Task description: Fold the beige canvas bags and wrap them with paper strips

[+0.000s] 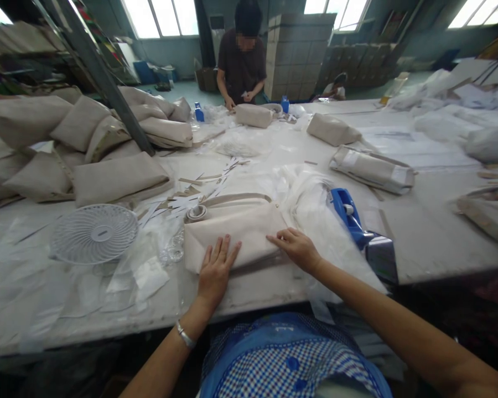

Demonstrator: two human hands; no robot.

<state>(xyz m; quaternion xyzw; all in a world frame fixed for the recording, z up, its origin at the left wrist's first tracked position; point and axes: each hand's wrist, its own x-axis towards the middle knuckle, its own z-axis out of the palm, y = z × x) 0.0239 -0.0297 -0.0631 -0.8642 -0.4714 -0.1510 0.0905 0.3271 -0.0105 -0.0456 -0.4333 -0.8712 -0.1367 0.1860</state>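
Note:
A beige bag [244, 229] lies on the white table in front of me, with a strap along its far edge and a rolled strip [195, 213] at its far left corner. My left hand [216, 271] rests flat on the bag's near left part, fingers spread. At the bag's right end is my right hand [295, 247], its index finger stretched out and touching the surface, the other fingers curled. Whether anything small is between those curled fingers cannot be made out. Clear plastic bags [315, 221] are layered just right of the bag.
A blue tape dispenser [348, 218] stands at the right, a white fan [95, 234] at the left. Beige bags [120, 176] are piled beyond the fan beside a metal post [103, 83]. Paper strips [182, 202] lie scattered. Across the table a person [243, 61] handles another bag.

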